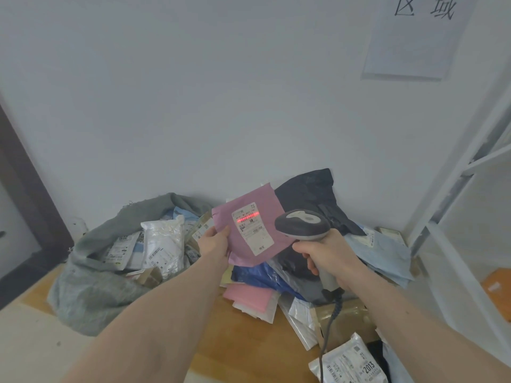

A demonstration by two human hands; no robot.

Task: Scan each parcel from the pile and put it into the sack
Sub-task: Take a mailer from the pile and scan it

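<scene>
Lying across a wooden floor [237,338] in the corner of a white-walled room, a pile [298,283] of parcels is seen against the wall [193,106]. A paper sheet [414,42] with two large characters is stuck high on the wall at the right, and a white shelf frame [470,172] stands along the right edge. A dark door frame [25,183] is seen at the left. A grey sack [91,288] is slumped on the floor left of the pile, its mouth open and filled with white and blue parcels. A black bag [309,189] rests at the back of the pile, pale blue mailers [384,252] at its right, a pink packet [249,297] at the front.

A mauve parcel [249,230] is held up above the pile, pinched at its left edge by the left hand [214,241], thumb on the front. A red line is cast across its white label [253,228]. The scanner [302,225] is gripped by its handle in the right hand [329,258], fingers wrapped fully round, its head just right of the parcel. Its coiled cable [329,327] hangs down toward a white parcel [351,363] marked 2013
</scene>
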